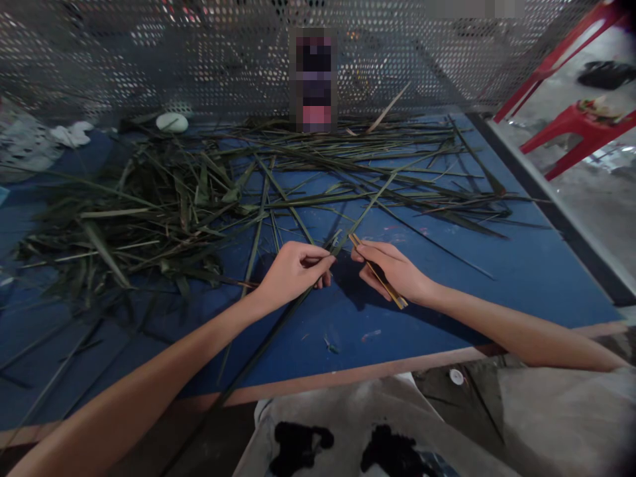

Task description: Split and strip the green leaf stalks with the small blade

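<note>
My left hand [293, 270] pinches a long green palm leaf strip [370, 204] that runs from the leaf heap down past my wrist toward the table's front edge. My right hand [392, 268] grips a thin yellow-handled tool [380, 275], a small knife or stick, its tip touching the strip right next to my left fingertips. Both hands hover just above the blue tabletop [521, 265], close together near the middle.
A heap of green leaves and strips [163, 212] covers the left and far table. A perforated metal screen [199, 59] stands behind. A white stone-like object [171, 122] and crumpled paper [72, 134] lie far left. Red plastic chairs [581, 126] stand at right.
</note>
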A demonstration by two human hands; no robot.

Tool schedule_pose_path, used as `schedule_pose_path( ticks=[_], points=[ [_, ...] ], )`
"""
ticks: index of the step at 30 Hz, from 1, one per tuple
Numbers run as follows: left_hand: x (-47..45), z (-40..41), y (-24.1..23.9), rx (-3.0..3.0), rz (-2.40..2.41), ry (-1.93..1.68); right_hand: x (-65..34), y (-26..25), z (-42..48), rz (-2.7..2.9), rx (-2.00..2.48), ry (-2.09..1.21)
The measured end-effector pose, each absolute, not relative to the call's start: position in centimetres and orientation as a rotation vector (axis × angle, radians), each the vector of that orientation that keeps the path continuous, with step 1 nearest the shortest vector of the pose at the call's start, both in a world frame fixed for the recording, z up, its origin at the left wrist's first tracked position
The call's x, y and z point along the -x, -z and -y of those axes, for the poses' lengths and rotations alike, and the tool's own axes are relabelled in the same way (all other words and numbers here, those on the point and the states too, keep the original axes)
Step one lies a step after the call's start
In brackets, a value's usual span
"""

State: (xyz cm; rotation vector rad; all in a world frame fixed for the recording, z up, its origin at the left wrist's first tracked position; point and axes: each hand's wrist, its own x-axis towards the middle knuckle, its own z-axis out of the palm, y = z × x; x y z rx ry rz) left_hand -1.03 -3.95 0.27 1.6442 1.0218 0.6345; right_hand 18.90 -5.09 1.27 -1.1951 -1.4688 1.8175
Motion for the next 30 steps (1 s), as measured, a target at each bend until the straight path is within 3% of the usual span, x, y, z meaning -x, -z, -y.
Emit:
schedule_pose_path(
  ticks=[23,30],
  points=[
    [0.5,4.0,-0.1,-1.69,-1.012,-0.682,-18.8,-0.2,5.9,1.611,1.065,-1.894],
    [1.2,3.8,-1.3,-1.39,-1.015,-0.67,-18.7,-0.8,5.0,1.43,1.223,-1.709]
  ],
)
